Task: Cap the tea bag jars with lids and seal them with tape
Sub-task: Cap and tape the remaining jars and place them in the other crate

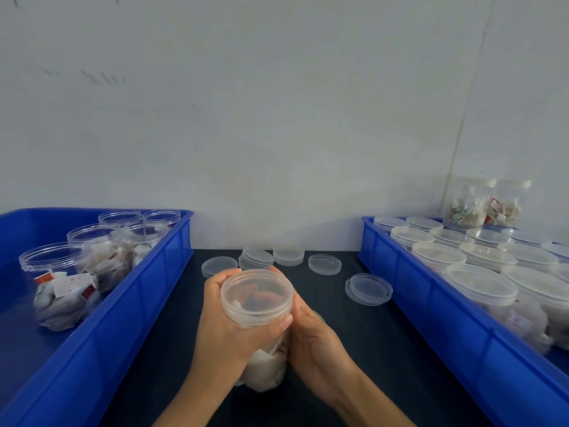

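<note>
Probably packing workshop: blue crates (172, 251) of jars (55, 272), loose lids (324, 264).

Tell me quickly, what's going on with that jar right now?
Both hands on one jar: left hand grips the lid, right hand holds the side. Lid on, no tape visible. Spare lids behind, nothing blocking.

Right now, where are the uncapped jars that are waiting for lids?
In the head view, the uncapped jars stand in the blue bin on the left, left of the hands holding a capped jar over the dark table.
</note>
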`<state>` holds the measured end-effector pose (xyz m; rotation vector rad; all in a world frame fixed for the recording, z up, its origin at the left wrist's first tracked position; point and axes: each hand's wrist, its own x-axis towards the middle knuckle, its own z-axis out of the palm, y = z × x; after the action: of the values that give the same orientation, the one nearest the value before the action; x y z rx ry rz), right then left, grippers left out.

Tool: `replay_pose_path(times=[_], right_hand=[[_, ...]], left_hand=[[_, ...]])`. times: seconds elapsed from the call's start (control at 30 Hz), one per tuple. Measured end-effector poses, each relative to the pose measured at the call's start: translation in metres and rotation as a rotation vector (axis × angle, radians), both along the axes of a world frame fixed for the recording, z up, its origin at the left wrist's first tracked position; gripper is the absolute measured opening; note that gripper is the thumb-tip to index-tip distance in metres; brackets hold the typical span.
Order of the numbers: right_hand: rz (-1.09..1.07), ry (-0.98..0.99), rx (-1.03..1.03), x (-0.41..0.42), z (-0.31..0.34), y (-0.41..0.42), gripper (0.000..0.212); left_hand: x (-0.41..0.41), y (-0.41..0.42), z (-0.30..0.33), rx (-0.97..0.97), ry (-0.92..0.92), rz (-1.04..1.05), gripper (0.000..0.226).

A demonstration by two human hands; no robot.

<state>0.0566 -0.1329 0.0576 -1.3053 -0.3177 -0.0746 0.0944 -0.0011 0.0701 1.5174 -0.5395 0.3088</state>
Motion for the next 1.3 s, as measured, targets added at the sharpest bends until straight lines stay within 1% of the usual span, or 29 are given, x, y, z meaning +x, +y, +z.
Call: replay_pose_path(times=[0.07, 0.17, 0.3, 0.4, 0.57, 0.7, 0.77, 0.83, 0.9, 0.97, 1.0, 1.07, 1.13, 1.2, 1.3], right_hand=[[-0.005, 0.036, -0.117, -0.003, 0.01, -0.006, 0.052], [-0.036, 0.021, -0.293, -0.012, 0.023, -0.017, 0.057], [-0.073, -0.006, -0.489, -0.026, 0.035, -0.022, 0.085], [-0.184, 0.003, -0.547, -0.038, 0.041, -0.014, 0.093], [-0.341, -0.049, -0.505, -0.058, 0.05, -0.007, 0.084], [-0.452, -0.075, -0.545, -0.076, 0.065, -0.012, 0.077], [-0.506, -0.095, -0.582, -0.091, 0.078, -0.023, 0.078], [-0.596, -0.117, -0.623, -0.108, 0.092, -0.04, 0.081], [-0.737, -0.145, -0.665, -0.126, 0.108, -0.062, 0.08], [-0.877, -0.161, -0.74, -0.142, 0.125, -0.083, 0.078], [-0.939, -0.163, -0.775, -0.148, 0.131, -0.095, 0.078], [-1.038, -0.154, -0.834, -0.159, 0.138, -0.119, 0.08], [-1.106, -0.108, -0.891, -0.169, 0.137, -0.141, 0.081], [-1.151, -0.052, -0.91, -0.177, 0.132, -0.159, 0.08], [-1.203, 0.019, -0.889, -0.186, 0.123, -0.179, 0.07]], left_hand=[[0.002, -0.001, 0.002, 0.011, 0.003, 0.004, 0.107], [0.002, -0.001, 0.004, 0.002, 0.033, -0.006, 0.101], [-0.003, 0.0, 0.008, -0.008, 0.107, -0.048, 0.097], [-0.009, -0.006, 0.016, 0.008, 0.099, -0.039, 0.087], [-0.029, -0.017, 0.022, -0.004, 0.105, -0.103, 0.076], [-0.053, -0.03, 0.034, -0.077, 0.093, -0.173, 0.083], [-0.067, -0.042, 0.044, -0.093, 0.049, -0.25, 0.082], [-0.079, -0.057, 0.056, -0.062, -0.022, -0.361, 0.08], [-0.088, -0.074, 0.071, 0.01, -0.104, -0.446, 0.083], [-0.094, -0.096, 0.087, 0.105, -0.174, -0.454, 0.086], [-0.097, -0.108, 0.094, 0.143, -0.203, -0.453, 0.084], [-0.104, -0.134, 0.106, 0.157, -0.24, -0.506, 0.072], [-0.114, -0.156, 0.11, 0.152, -0.25, -0.588, 0.063], [-0.122, -0.175, 0.105, 0.196, -0.269, -0.634, 0.053], [-0.128, -0.203, 0.088, 0.26, -0.272, -0.62, 0.052]])
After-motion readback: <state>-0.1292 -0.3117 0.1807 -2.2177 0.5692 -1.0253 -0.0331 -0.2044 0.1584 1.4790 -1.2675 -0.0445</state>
